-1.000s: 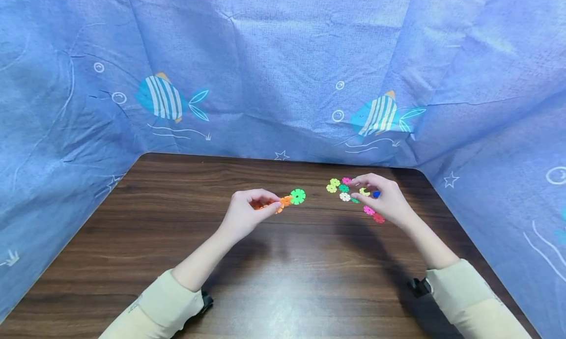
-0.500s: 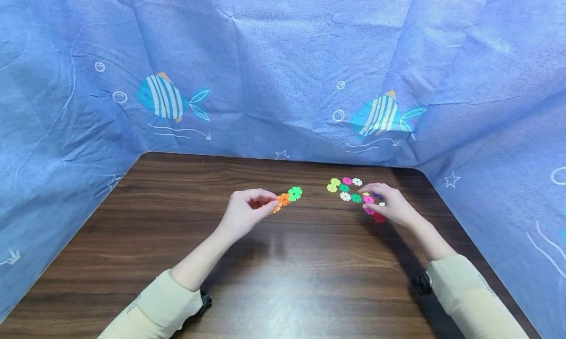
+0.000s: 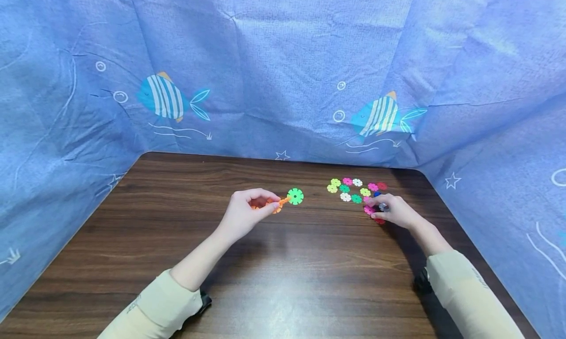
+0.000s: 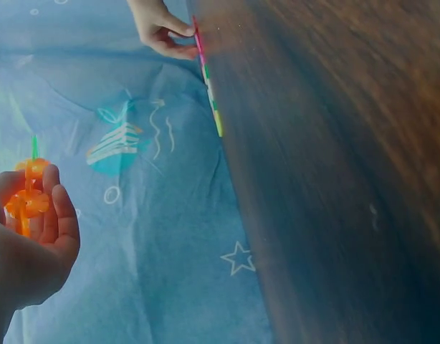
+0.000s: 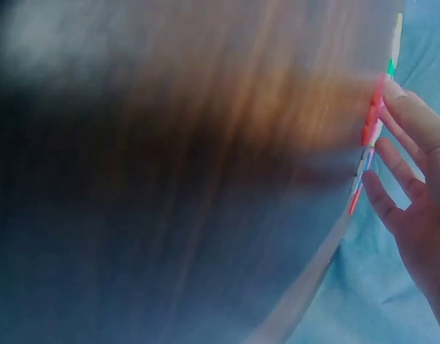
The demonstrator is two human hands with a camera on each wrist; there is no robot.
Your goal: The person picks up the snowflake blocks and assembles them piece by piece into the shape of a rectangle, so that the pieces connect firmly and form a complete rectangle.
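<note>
Discs (image 4: 28,204), orange, linked, pinched by left hand (image 3: 245,209); right hand (image 3: 397,211) loosely spread, gripping nothing, at pink disc (image 3: 368,210).

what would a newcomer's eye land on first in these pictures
Probably the blue cloth behind the table, with its striped fish. Next, the loose coloured discs, bright toward the dark table's far right, with the right grip at their near right side. Left of them, around the middle, the left grip pinches orange pieces with a green disc at their right end.

Cream sleeves (image 3: 484,304) end in pale green cuffs (image 3: 170,299), black gear (image 3: 205,303) beneath
</note>
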